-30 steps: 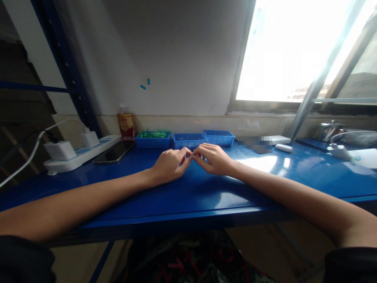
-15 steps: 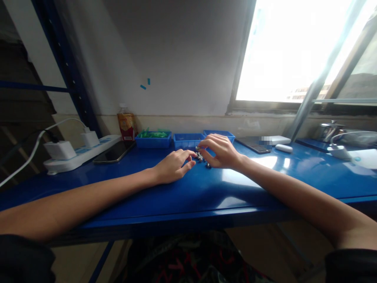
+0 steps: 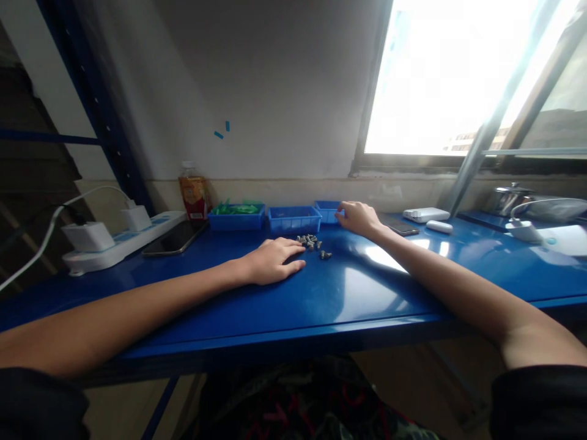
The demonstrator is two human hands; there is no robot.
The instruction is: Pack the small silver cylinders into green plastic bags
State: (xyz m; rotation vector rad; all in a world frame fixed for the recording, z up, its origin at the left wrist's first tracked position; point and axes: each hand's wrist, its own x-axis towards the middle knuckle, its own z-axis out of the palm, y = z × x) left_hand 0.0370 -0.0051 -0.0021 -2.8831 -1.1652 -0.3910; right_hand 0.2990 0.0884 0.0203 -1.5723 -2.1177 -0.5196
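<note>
Screws (image 3: 309, 241) lay in a small loose heap on the blue table (image 3: 293, 311), in front of the middle bin (image 3: 294, 220), and a few of them were a little apart, toward the right and nearer to the person. The left hand (image 3: 274, 261) rested palm down just beside the heap; it was open, with the fingers extended and the thumb apart from them, and it gripped nothing. Its fingertips were at the edge of the heap, but I could not tell whether they touched a screw. The right hand (image 3: 360, 218) was at the right bin (image 3: 327, 214) and hid one end of it. Its fingers were bent, with the thumb close to the index finger; whether something small was held between them, I could not tell. The middle bin stood between the right bin and the left bin (image 3: 237, 222), which contained green pieces (image 3: 236, 209). Beside the left bin stood a bottle (image 3: 194, 194), and a phone (image 3: 175, 238) lay next to a white power strip (image 3: 132, 240).
</note>
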